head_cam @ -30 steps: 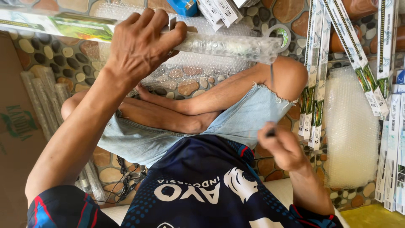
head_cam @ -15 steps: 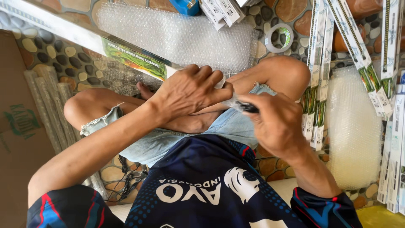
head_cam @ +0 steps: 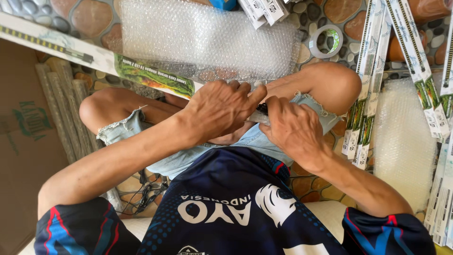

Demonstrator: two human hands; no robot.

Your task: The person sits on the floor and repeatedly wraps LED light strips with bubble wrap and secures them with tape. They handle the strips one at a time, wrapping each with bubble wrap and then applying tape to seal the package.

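Observation:
My left hand point(head_cam: 218, 109) grips the near end of a long narrow box point(head_cam: 94, 59), white with a green printed band. The box runs from my lap up to the far left. My right hand point(head_cam: 291, 130) meets the left one at that end and holds a small dark tool point(head_cam: 262, 109), mostly hidden between the fingers. Both hands rest over my crossed legs. A sheet of bubble wrap point(head_cam: 207, 38) lies on the stone floor just beyond the hands, and the box's end passes under its near edge.
A roll of clear tape point(head_cam: 325, 41) lies beyond my right knee. Several more long narrow boxes point(head_cam: 365, 85) lie at the right beside another bubble wrap piece point(head_cam: 403, 141). A brown cardboard carton point(head_cam: 23, 141) is at the left, wrapped boxes point(head_cam: 61, 99) beside it.
My left hand brought the long box down from high over the floor to my lap. The right hand rose with the dark tool to meet it at the box's end.

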